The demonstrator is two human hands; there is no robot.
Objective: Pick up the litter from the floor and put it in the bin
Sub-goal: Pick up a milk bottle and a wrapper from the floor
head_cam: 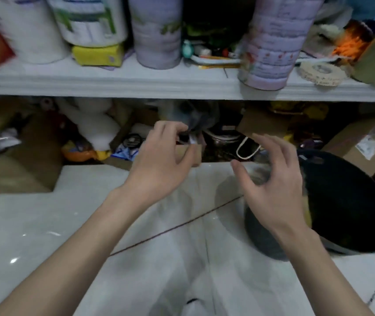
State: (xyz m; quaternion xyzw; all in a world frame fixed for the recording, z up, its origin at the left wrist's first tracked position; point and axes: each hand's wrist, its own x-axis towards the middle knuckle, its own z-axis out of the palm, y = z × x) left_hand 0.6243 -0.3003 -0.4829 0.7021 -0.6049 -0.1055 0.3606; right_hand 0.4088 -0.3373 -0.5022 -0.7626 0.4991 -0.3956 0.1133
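My left hand (163, 153) is stretched toward the space under a white shelf and pinches a small dark and white piece of litter (187, 138) between thumb and fingertips. My right hand (271, 176) hovers to its right with fingers spread and loosely curved, holding nothing. Just right of that hand, a round black bin (346, 201) stands on the pale tiled floor (90, 224), its mouth tilted toward me. The frame is blurred, so I cannot make out what the litter is.
A white shelf (136, 85) crosses the view, carrying large tins (157, 30), a yellow box (97, 53) and a tape roll (321, 73). Beneath it are cardboard boxes (17, 169), a white bag and assorted clutter. A thin dark line (170, 229) runs across the floor tiles.
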